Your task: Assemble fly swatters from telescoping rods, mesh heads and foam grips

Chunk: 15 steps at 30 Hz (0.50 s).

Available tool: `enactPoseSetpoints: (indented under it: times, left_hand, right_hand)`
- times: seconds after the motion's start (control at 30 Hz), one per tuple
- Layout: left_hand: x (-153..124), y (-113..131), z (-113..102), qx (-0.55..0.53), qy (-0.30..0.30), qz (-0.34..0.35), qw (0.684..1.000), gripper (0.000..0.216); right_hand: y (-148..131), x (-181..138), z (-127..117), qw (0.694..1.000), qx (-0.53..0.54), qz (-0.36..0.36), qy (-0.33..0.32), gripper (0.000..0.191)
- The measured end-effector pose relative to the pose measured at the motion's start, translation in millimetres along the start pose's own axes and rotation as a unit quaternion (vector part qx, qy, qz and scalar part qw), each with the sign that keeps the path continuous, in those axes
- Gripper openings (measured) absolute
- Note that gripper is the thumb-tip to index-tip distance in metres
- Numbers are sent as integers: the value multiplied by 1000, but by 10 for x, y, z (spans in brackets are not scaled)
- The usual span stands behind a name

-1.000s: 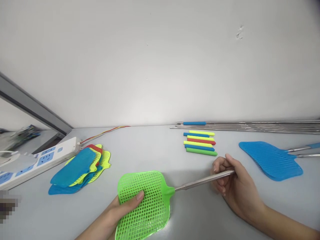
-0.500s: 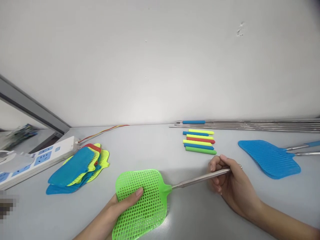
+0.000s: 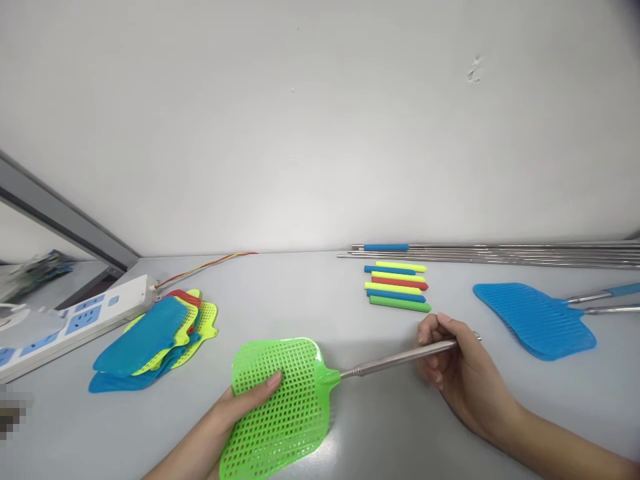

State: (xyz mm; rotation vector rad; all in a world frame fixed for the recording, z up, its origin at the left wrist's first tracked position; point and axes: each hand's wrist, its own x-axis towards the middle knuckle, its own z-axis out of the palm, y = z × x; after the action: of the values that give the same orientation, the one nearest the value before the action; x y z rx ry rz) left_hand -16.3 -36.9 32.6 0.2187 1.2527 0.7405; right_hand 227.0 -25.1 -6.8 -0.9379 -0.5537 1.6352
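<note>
1. Pale grey bench (image 3: 310,300) set against a plain white wall (image 3: 320,133), with a grey frame rail (image 3: 65,217) slanting down at far left.
2. Left hand (image 3: 240,407) clasped on the near edge of a green swatter head (image 3: 283,400), thumb pressed flat on the mesh, fingers hidden beneath it.
3. Swatter head tilted, near corner off the bench or barely touching; hard to tell from this angle.
4. Right hand (image 3: 463,373) pinched around a metal rod (image 3: 400,358), thumb and curled fingers closed on its far end.
5. Rod joined to the neck of the green head, running up and to the right between the two hands.
6. Beyond the right hand, a neat row of coloured grips (image 3: 397,287) in yellow, blue, red and green, lying side by side.
7. Behind those, along the wall, a bundle of bare metal rods (image 3: 525,252), one with a blue grip (image 3: 386,247) fitted.
8. At far right, finished blue swatters (image 3: 537,320) stacked flat, handles pointing off the edge of the view.
9. At left, a loose pile of swatter heads (image 3: 155,337) in blue, yellow and red.
10. Just beside that pile, a white power strip (image 3: 75,323) with blue sockets, and a red and yellow wire (image 3: 210,265) trailing from it towards the wall.
</note>
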Motion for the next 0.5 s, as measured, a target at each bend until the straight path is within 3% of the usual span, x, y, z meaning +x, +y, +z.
enactPoseSetpoints:
  times: [0.13,0.33,0.5]
  left_hand:
    - [-10,9,22,-3,13,4,1000,49]
    - [-22,12,54,-2,39,26,999,54]
    - [-25,45,45,5,38,15,999,50]
  right_hand:
    - [-5,1,2,999,-29,-10,17,30]
    - [-72,141,-12,987,-109,-80,93,16]
    - [-110,196,-66,972,-220,-74,27,27]
